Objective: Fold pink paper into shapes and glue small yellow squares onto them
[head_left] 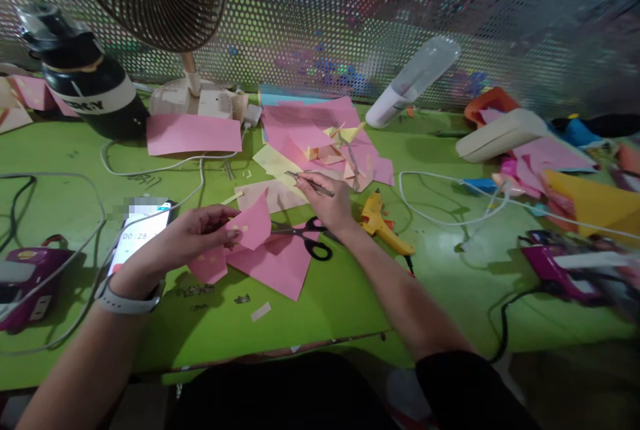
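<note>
1. Fingers of the right hand [327, 202]: closed in a pinch around a slim metal tool [320, 187], held in the air above the cream sheet [275, 197].
2. From those fingers to the spotted pink paper [256, 227]: leftward and toward the body, a short way off, with no contact between tool and paper.
3. Long axis of the tool: slanting from a near right end to a far left tip, so aimed past the far side of the pink paper rather than at it.
4. Fingers of the left hand [207, 233]: grasping the spotted pink paper at its left part, thumb on the near side. Nearer to the paper than the right hand, being in contact with it.
5. Position of the spotted pink paper: between the hands, raised over the bench [300, 330], right of the left fingertips. Bent, with one corner turned up and away from the body; long axis roughly from far right to near left, though hard to fix because of the bend.
6. Under and beside that paper: scissors [320, 248], black handles to the right, blades leftward and partly hidden; below them, a flat pink sheet [280, 270].
7. Farther out: yellow glue gun [377, 220] right of the right hand, nozzle away from the body; phone [143, 237] beside the left wrist.
</note>
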`<action>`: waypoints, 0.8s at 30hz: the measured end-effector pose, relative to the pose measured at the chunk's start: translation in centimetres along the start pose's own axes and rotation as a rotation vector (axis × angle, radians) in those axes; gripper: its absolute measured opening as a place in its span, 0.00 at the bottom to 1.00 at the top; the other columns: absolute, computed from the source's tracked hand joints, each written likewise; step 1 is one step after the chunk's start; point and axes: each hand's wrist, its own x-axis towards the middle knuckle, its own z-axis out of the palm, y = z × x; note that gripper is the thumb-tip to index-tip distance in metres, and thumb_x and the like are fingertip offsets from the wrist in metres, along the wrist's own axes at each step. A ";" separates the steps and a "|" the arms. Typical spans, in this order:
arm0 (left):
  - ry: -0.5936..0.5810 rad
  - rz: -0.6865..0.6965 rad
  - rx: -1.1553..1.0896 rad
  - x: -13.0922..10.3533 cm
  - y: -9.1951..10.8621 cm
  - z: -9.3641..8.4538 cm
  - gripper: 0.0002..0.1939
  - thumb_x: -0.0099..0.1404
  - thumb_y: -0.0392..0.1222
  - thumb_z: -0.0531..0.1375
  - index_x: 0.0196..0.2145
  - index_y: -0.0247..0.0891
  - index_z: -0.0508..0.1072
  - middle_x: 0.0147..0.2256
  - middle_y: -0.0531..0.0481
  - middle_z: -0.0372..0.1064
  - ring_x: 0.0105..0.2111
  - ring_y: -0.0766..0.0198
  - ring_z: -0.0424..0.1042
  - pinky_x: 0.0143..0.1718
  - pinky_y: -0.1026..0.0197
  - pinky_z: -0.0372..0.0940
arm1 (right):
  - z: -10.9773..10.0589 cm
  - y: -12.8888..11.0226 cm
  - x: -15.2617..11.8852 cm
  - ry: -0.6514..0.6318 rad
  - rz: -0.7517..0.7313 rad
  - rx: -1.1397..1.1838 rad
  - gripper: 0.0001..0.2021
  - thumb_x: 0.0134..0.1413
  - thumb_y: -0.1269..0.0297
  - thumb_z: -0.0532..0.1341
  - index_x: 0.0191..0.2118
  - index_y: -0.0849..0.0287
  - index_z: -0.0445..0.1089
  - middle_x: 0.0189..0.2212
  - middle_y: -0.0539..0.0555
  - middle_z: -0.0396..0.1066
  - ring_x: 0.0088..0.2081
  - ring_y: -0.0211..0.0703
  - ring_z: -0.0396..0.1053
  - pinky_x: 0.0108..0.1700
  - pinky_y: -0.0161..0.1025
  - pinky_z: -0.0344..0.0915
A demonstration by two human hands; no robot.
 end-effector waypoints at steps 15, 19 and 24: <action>0.000 0.003 -0.052 -0.1 -0.1 0.1 0.13 0.63 0.44 0.65 0.46 0.41 0.76 0.36 0.49 0.77 0.36 0.64 0.76 0.41 0.60 0.72 | 0.4 0.7 -0.1 0.058 0.028 0.048 0.16 0.56 0.54 0.63 0.42 0.60 0.79 0.36 0.57 0.81 0.36 0.48 0.79 0.40 0.42 0.75; -0.009 0.011 -0.035 -0.2 0.1 0.2 0.14 0.63 0.46 0.65 0.45 0.40 0.76 0.36 0.47 0.76 0.36 0.62 0.76 0.40 0.58 0.72 | 0.5 0.9 -0.1 0.063 0.028 0.035 0.15 0.57 0.56 0.62 0.42 0.60 0.79 0.36 0.57 0.81 0.37 0.47 0.79 0.41 0.40 0.75; -0.024 0.000 -0.036 0.0 -0.3 0.0 0.14 0.64 0.46 0.65 0.45 0.38 0.75 0.35 0.50 0.74 0.35 0.66 0.73 0.37 0.63 0.69 | 0.5 0.7 0.0 0.070 0.043 0.064 0.14 0.55 0.56 0.64 0.41 0.61 0.79 0.32 0.56 0.81 0.32 0.46 0.79 0.35 0.39 0.75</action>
